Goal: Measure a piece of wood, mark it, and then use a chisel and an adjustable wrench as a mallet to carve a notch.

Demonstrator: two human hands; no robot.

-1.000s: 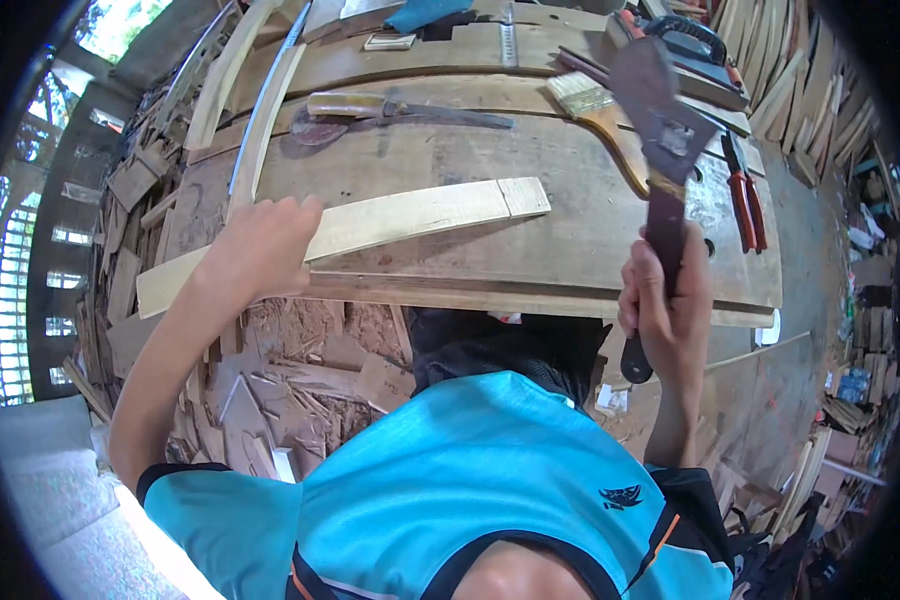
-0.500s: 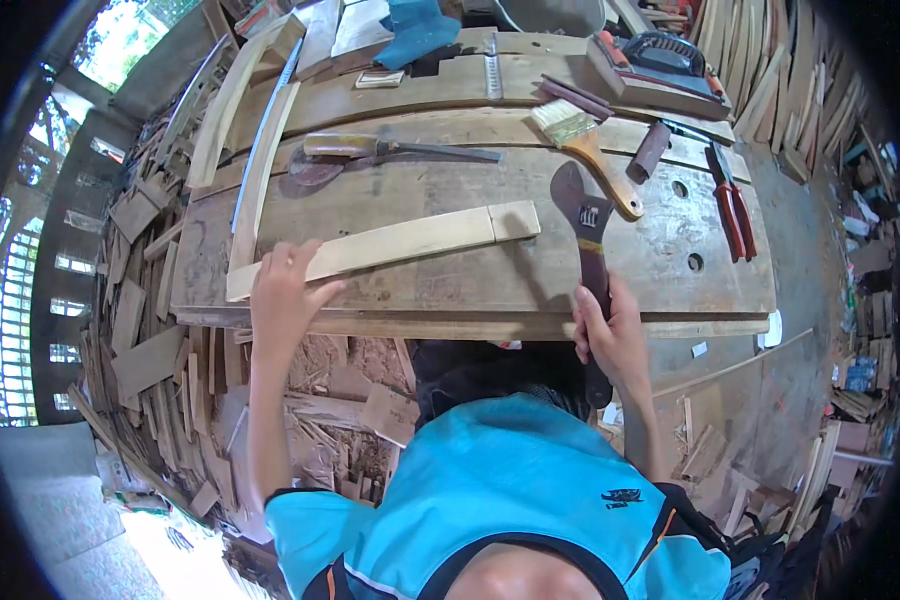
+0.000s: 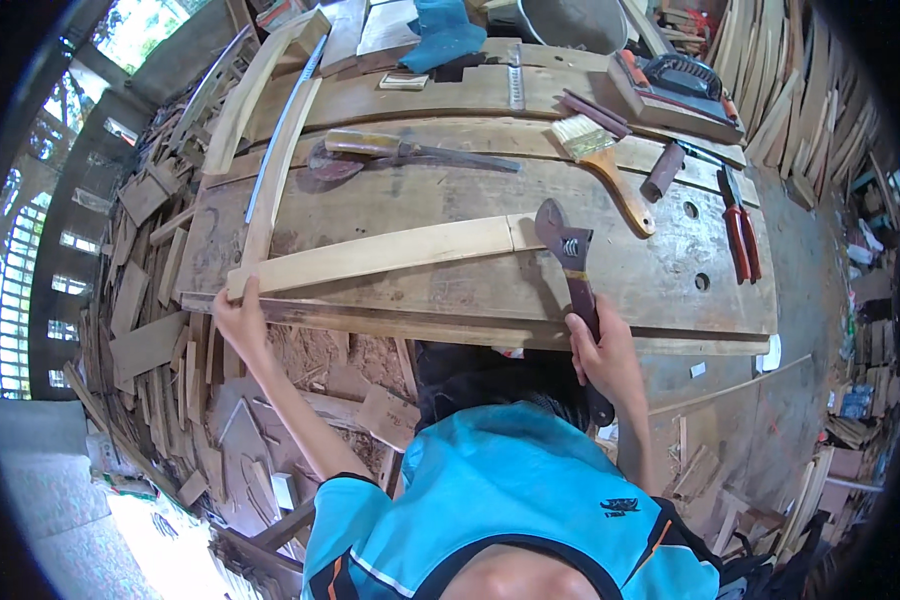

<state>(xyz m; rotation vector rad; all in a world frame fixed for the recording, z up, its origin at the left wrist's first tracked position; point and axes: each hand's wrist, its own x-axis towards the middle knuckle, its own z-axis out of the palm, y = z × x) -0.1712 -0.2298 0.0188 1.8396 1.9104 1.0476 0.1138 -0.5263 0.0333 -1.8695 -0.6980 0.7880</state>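
Note:
My right hand is wrapped round the handle of a dark adjustable wrench, its jaw end raised over the bench front and overlapping the right end of a pale wooden strip. A thin line crosses that strip close to its right end. At the strip's left end, my left hand pinches it at the bench's front edge. Another pale strip meets the held one at the left end and runs away toward the far side.
On the wooden workbench lie a wooden-handled chisel-like tool, a paintbrush, red-handled pliers, a brown cylinder and a blue cloth. Wood offcuts pile up left of the bench.
My left hand has slid left and down to the strip's end, with its grip now at the front edge. The wrench has shifted slightly left, its jaw now over the strip's right end.

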